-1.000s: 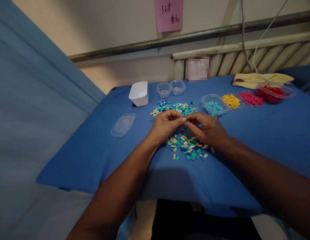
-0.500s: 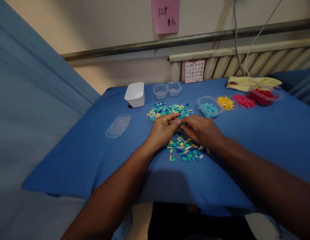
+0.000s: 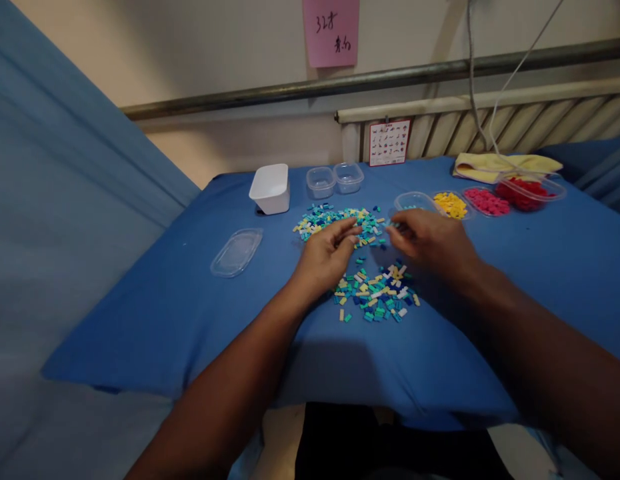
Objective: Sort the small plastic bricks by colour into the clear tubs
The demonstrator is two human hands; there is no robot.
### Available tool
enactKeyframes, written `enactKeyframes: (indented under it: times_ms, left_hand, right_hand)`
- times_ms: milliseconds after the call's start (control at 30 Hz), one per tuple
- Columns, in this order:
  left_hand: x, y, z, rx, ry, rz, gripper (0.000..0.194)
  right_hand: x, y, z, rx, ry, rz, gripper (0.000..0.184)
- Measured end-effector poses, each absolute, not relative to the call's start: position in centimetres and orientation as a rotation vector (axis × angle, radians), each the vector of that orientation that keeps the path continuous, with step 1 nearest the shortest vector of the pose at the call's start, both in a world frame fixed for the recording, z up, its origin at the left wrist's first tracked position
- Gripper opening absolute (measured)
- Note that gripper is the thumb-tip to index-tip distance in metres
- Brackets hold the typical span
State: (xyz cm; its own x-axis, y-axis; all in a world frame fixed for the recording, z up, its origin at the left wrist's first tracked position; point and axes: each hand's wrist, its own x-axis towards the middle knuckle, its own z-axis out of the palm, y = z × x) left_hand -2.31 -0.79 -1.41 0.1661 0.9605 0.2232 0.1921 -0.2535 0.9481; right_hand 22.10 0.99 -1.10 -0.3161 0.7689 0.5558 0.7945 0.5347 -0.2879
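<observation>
Small toy building bricks in mixed colours lie in two heaps: a far heap [image 3: 340, 220] of mostly light blue, yellow and white, and a near heap [image 3: 375, 297] with more green, dark blue and cream. My left hand [image 3: 327, 257] rests at the near edge of the far heap, its fingers stretched and thumb apart. Slightly blurred, my right hand [image 3: 433, 240] pinches a light blue brick [image 3: 389, 225] at its fingertips. It is just in front of a clear tub [image 3: 410, 198], hiding most of the bricks inside.
Right of that tub are containers of yellow bricks [image 3: 450, 206], pink bricks [image 3: 487, 201] and red bricks [image 3: 523, 193], with a yellow cloth [image 3: 505, 165] behind. A white bin [image 3: 271, 190], two clear tubs [image 3: 335, 181] and a clear lid [image 3: 237, 253] are at the left.
My right hand has parted from the left and moved right towards the tub of light blue bricks. The left hand stays nearly in place, its fingers now apart.
</observation>
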Motion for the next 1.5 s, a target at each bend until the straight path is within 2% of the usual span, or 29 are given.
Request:
enactKeyframes:
  times_ms: [100,167,400,533,867,1000,1133,1233,1500]
  left_hand:
    - [-4.0,0.0,-0.8,1.716,1.331,1.287,0.037]
    - [-5.2,0.5,-0.6,1.88,1.473,1.243,0.031]
    - [-6.6,0.7,-1.1,2.451,1.622,0.593,0.027]
    - [-6.5,0.5,-1.0,2.505,1.654,0.415,0.026]
    - [-7.5,-0.1,1.2,2.435,1.789,0.38,0.026]
    - [-7.1,-0.1,0.5,2.558,1.637,0.434,0.037]
    - [-6.7,0.3,-0.4,2.678,1.441,0.333,0.039]
    - [-6.8,0.5,-0.5,2.69,1.476,0.244,0.041]
    - [-7.3,0.3,0.1,2.612,1.673,0.216,0.028]
  right_hand:
    - [25.3,2.2,-0.6,-1.407,-1.989,-0.135,0.031]
    - [27.0,3.0,-0.7,-1.521,-1.938,-0.199,0.035]
    - [28.5,4.1,-1.8,-1.66,-1.979,-0.222,0.037]
    - [28.3,4.1,-1.9,-1.669,-2.023,-0.286,0.039]
    - [28.0,3.7,-1.9,-1.413,-2.097,-0.246,0.038]
    - [24.8,2.4,-2.4,-1.151,-2.175,-0.053,0.038]
    - [20.3,1.7,-3.8,-0.889,-2.361,0.209,0.054]
    - [18.4,2.2,-4.6,-0.803,-2.499,0.296,0.064]
    - [19.1,2.2,-3.5,-0.939,-2.504,0.362,0.055]
